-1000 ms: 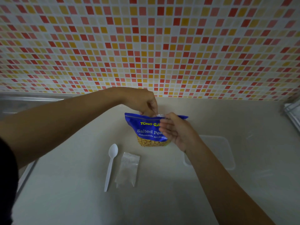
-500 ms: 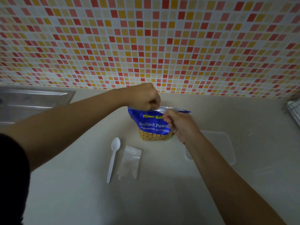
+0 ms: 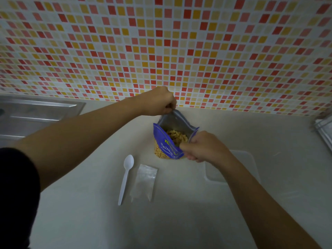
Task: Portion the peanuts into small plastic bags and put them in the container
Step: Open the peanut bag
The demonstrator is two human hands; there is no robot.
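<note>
A blue bag of salted peanuts (image 3: 164, 141) stands on the pale counter, its mouth pulled wide so the peanuts (image 3: 177, 136) show inside. My left hand (image 3: 159, 101) pinches the far rim of the bag. My right hand (image 3: 202, 146) pinches the near rim. A small clear plastic bag (image 3: 143, 182) lies flat in front of the peanut bag. Left of it lies a white plastic spoon (image 3: 125, 177). A clear, shallow plastic container (image 3: 239, 164) sits to the right, partly behind my right forearm.
A steel sink (image 3: 36, 112) is set into the counter at the far left. A mosaic-tiled wall (image 3: 161, 51) rises just behind the peanut bag. A metal rack edge (image 3: 323, 128) shows at the right border.
The bag's top was closed between my hands; now its two sides are pulled apart, left hand back, right hand toward me, and the peanuts are exposed.
</note>
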